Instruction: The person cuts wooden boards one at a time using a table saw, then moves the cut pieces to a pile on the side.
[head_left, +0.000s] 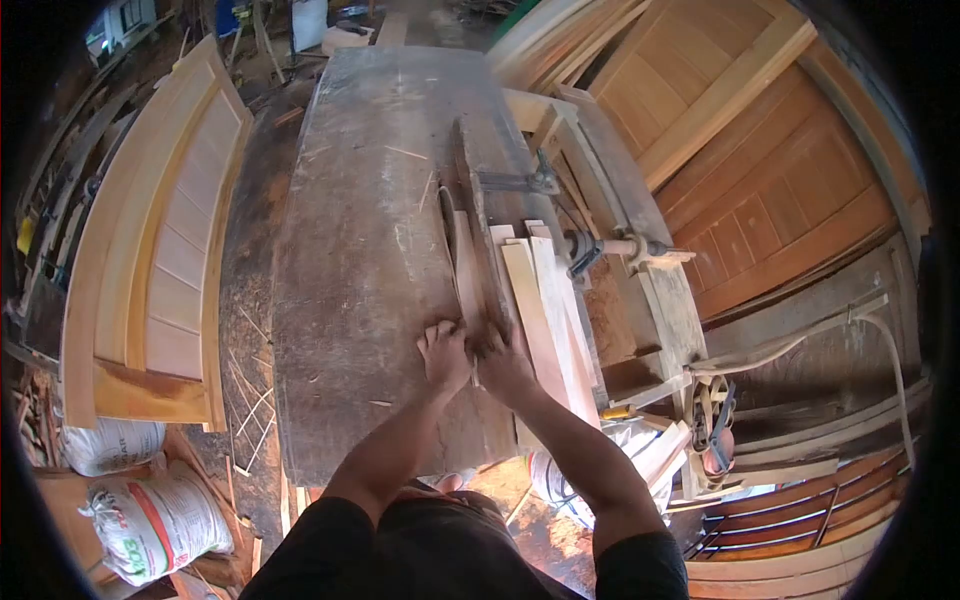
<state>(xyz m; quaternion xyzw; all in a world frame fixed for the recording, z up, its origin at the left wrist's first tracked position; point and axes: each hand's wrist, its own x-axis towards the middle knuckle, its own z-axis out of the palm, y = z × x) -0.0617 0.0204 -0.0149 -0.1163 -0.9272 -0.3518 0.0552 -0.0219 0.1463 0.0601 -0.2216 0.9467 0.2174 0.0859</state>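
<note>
On the dark wooden workbench [350,230], my left hand [444,356] is closed at the near end of a thin wooden strip [465,260]. My right hand [502,362] lies just beside it, its fingers curled down at the near end of a dark upright board edge [478,215]; what they grip is hidden. The strip stands along the left side of that edge and points away from me. A thin curved sliver [447,235] runs beside it. Right of my right hand lies a stack of pale wooden strips [545,310].
A panelled wooden door [185,240] leans at the left. Metal clamps [590,250] sit at the bench's right side, by a wooden frame [650,310]. More panelled doors [750,200] stand at the right. White sacks [160,525] lie at the lower left.
</note>
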